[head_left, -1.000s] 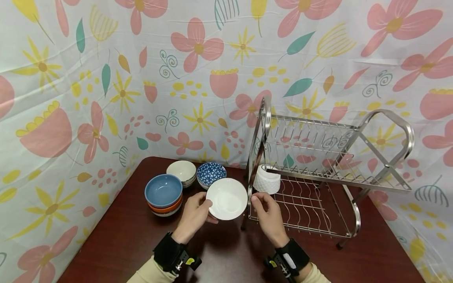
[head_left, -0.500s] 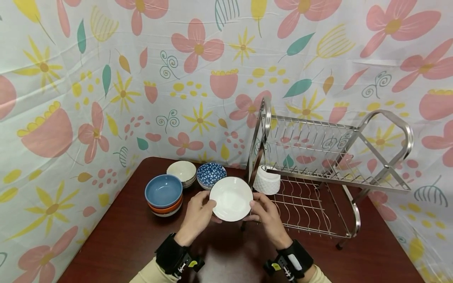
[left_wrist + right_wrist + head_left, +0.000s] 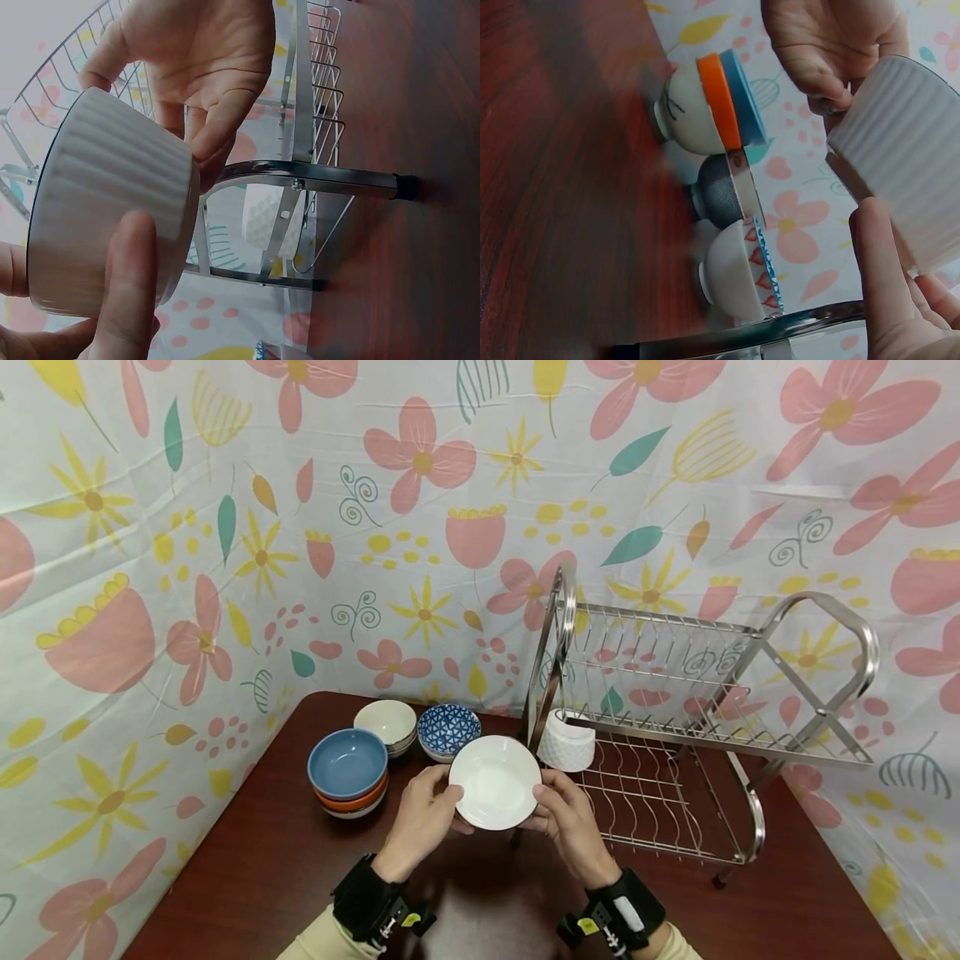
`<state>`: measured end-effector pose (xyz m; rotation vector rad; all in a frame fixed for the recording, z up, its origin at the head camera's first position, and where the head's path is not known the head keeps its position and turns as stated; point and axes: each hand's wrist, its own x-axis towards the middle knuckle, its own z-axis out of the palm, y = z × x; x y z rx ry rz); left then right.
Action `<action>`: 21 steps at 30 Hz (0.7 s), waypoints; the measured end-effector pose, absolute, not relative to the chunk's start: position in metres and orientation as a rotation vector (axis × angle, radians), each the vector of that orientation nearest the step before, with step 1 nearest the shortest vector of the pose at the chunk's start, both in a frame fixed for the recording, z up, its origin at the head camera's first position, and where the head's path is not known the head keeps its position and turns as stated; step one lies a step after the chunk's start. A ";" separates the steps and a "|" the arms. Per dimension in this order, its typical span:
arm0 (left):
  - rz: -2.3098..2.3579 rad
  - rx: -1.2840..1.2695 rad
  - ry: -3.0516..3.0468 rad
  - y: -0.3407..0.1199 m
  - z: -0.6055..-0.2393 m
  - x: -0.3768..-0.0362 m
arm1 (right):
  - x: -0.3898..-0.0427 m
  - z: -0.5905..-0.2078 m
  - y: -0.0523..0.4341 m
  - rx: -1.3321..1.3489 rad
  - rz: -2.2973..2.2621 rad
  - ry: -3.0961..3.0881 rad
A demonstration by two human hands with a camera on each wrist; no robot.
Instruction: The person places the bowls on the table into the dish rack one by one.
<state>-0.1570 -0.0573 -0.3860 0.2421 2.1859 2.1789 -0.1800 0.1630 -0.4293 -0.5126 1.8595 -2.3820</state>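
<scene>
I see the white bowl [image 3: 496, 782] gripped in both hands, up off the table [image 3: 240, 877], near the left end of the dish rack [image 3: 712, 742].

Left to right: creased floral cloth [image 3: 420, 568] hangs left of and behind the rack; the table is dark reddish wood with a dull shine. Well left of the rack sits the bowl stack [image 3: 347, 768], blue over orange over pale, then the cream-topped stack [image 3: 385, 722], then the blue-patterned bowl [image 3: 448, 729]. My left hand [image 3: 420, 814] holds the bowl's side away from the rack, my right hand [image 3: 568, 827] the side toward it, thumbs at the rim. A white textured vessel [image 3: 567, 743] leans in the rack's lower tier, left end. Cloth continues past the rack's right.
</scene>
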 end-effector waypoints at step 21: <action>2.186 0.309 2.293 -0.032 -0.454 -0.185 | -0.179 -0.430 0.190 -0.459 -2.423 1.778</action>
